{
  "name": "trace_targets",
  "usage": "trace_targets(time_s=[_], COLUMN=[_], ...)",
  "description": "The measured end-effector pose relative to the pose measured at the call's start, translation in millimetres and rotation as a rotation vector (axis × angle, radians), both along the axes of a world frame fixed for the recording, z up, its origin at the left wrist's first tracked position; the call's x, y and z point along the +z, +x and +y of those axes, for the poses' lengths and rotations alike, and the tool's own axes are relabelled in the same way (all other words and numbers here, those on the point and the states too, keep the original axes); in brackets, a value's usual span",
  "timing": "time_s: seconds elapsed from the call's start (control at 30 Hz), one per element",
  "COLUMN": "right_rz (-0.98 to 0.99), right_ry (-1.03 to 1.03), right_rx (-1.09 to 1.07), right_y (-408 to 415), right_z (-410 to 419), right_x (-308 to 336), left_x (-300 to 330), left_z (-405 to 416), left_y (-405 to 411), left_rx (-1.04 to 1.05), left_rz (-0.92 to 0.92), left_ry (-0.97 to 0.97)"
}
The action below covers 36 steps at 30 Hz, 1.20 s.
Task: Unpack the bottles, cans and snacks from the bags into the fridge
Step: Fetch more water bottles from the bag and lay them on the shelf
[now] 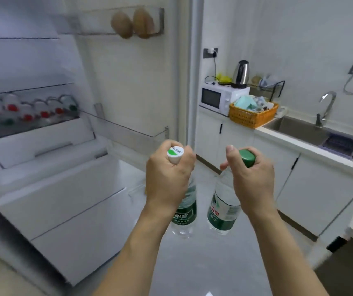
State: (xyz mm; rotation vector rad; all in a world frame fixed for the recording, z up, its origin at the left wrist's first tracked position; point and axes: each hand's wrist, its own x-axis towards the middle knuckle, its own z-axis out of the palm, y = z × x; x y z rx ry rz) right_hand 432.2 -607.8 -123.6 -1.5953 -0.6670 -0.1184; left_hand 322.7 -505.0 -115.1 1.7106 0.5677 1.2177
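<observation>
Now each hand, left hand [168, 171] and right hand [252, 178], grips a bottle.

Two hands [168, 169], two bottles [185, 212], one fridge [43, 146], one microwave [216, 98].

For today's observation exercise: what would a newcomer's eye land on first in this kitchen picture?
Two clear plastic water bottles with green labels held mid-frame: the left hand grips the white-capped bottle, the right hand the green-capped bottle. Left stands the open white fridge; right, an orange woven basket.
</observation>
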Motion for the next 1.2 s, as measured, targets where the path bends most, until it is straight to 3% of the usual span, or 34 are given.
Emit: trace_targets(time_s=[0.47,0.73,1.2], right_rz=[0.053,0.081,0.092], right_ry=[0.125,0.216,0.476], right_rx=[0.436,0.601,0.653], right_y=[-107,-102,-102], right_z=[201,277,429], right_x=[7,13,26], left_x=[2,8,20], left_z=[141,198,334], left_y=[-146,-145,-148], left_rx=[0.464,0.614,0.807], left_rz=[-0.006,-0.072,-0.231], left_ry=[0.024,0.010,0.174])
